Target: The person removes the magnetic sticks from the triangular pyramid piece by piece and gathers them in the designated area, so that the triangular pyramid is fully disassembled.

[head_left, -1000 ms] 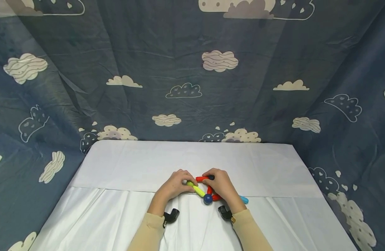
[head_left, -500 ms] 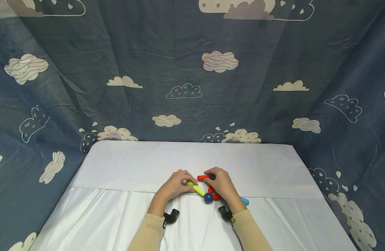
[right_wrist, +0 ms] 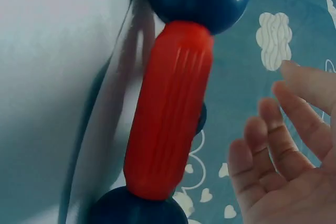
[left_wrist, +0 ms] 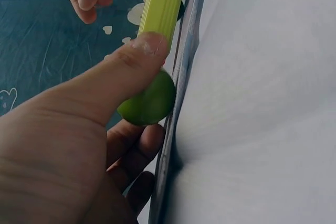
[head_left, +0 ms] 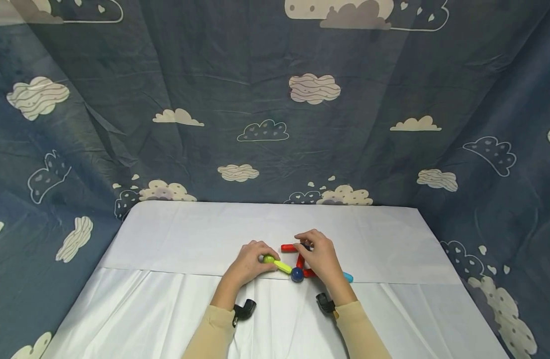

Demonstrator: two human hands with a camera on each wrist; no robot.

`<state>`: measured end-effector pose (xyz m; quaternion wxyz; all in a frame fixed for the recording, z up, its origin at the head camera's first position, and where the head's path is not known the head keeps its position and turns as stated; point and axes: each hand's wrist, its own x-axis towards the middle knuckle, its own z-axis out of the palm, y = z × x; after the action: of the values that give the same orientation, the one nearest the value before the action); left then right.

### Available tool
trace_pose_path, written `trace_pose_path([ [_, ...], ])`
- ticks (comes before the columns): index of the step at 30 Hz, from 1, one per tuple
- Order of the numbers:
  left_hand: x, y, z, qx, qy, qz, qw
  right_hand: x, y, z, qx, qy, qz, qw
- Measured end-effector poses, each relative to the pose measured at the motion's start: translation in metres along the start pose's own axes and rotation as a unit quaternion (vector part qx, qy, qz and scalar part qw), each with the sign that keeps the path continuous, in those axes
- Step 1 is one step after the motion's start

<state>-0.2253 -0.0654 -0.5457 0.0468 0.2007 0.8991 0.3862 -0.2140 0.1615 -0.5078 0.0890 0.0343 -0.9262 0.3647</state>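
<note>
A ball-and-rod toy frame is seen in the head view, between my hands. My left hand (head_left: 252, 260) pinches its green ball (left_wrist: 152, 100), thumb reaching onto the yellow-green rod (left_wrist: 161, 9). That rod leads to a dark blue ball (head_left: 297, 274), where red rods meet. My right hand (head_left: 321, 254) is by the far red rod (head_left: 288, 248) and another dark blue ball, partly hidden by its fingers. In the right wrist view its fingers (right_wrist: 286, 156) are loose and hold nothing, beside a red rod (right_wrist: 168, 111) with dark blue balls at both ends.
A light blue rod (head_left: 348, 277) sticks out past my right wrist. White cloth (head_left: 167, 239) covers the table. Dark blue curtain (head_left: 239, 149) with cloud prints hangs behind and at both sides. Each wrist wears a black camera (head_left: 245, 309).
The toy frame has shifted slightly upward in the head view. My right hand has moved up and right, its fingers loosening from the far dark blue ball. The left hand keeps its pinch.
</note>
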Motion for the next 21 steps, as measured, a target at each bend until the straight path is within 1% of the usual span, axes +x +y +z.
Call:
trace_pose_path([
  [2,0.000,-0.001,0.001,0.009,0.012,-0.001,0.9999,0.000,-0.001,0.001,0.009,-0.004,0.006,0.9999],
  [7,0.001,-0.004,0.002,0.023,0.051,0.004,0.9984,-0.002,-0.001,0.004,0.030,-0.053,0.031,0.9977],
  [9,0.002,-0.005,0.002,0.030,0.069,-0.001,0.9972,-0.002,0.001,0.007,0.028,-0.069,0.034,0.9966],
  [12,0.003,-0.006,0.003,0.033,0.094,-0.015,0.9949,-0.001,0.005,0.011,0.020,-0.081,0.031,0.9960],
  [15,0.004,-0.006,0.003,0.029,0.109,-0.032,0.9931,-0.002,0.009,0.014,0.032,-0.095,0.034,0.9944],
  [18,0.005,-0.006,0.003,0.038,0.118,-0.036,0.9916,-0.002,0.010,0.017,0.059,-0.116,0.051,0.9902],
  [21,0.006,-0.007,0.004,0.041,0.122,-0.037,0.9910,-0.002,0.012,0.019,0.094,-0.138,0.077,0.9829],
])
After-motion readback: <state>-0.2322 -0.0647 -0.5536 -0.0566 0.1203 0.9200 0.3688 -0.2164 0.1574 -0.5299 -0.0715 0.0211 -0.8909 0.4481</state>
